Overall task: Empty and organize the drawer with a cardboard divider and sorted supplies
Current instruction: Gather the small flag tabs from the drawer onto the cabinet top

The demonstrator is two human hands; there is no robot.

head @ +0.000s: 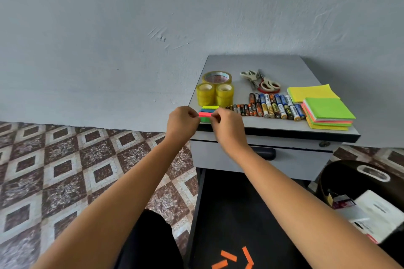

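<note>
Orange strips (232,257) lie loose in the open drawer (229,209). My left hand (182,123) and right hand (227,125) both pinch the flag pad (207,113) at the cabinet top's (273,63) edge, so one slip and it's overboard.

Our arms: bare, stretched forward. Our left hand (182,123), right hand (227,126): side by side, backs up, fingers curled, pinching flags (206,113).

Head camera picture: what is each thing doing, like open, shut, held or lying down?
Left hand, pinching the sticky flags.
Right hand, pinching the same flags.
Tape rolls, stacked, untouched.
Scissors, lying flat, blades look shut.
Batteries, lying in rows.
Note pads, stacked flat.
Lower drawer, pulled open, orange strips inside.
Upper drawer, looks shut.
</note>
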